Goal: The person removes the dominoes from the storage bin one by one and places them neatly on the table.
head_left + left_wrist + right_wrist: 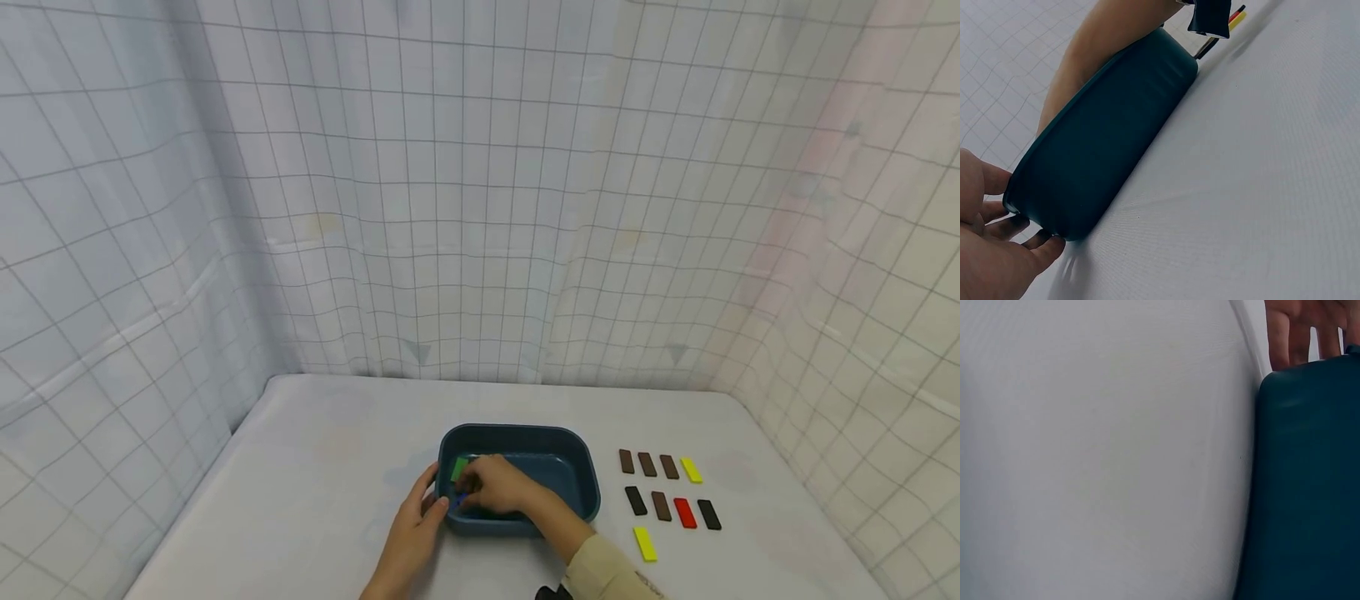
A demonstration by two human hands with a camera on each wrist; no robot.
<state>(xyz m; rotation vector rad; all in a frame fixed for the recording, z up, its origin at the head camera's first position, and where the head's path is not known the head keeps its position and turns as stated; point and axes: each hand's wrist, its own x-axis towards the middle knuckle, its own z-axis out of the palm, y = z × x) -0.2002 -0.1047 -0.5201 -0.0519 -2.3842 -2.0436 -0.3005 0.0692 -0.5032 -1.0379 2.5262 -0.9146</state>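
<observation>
The right hand [495, 487] reaches into the blue tray [577, 450], fingers curled on a blue tile [459, 500] beside a green tile [459, 468]. The left hand [416, 521] steadies the tray's rim with relaxed fingers. Nine tiles [667, 492] remain outside on the table [315, 467].

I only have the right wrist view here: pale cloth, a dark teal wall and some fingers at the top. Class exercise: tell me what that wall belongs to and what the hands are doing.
Observer: It is the side of a dark teal rectangular plastic tray on the white cloth-covered table.
Operator: Whose fingers are those?
Observer: The left hand, touching the tray's left end from outside.
Operator: And the right hand?
Observer: The right hand reaches inside the tray, beside a green flat block and a small blue piece; I cannot tell if it grips either.
Operator: Anything else nearby?
Observer: Nine flat rectangular tiles, brown, black, red and yellow, lie right of the tray.
</observation>
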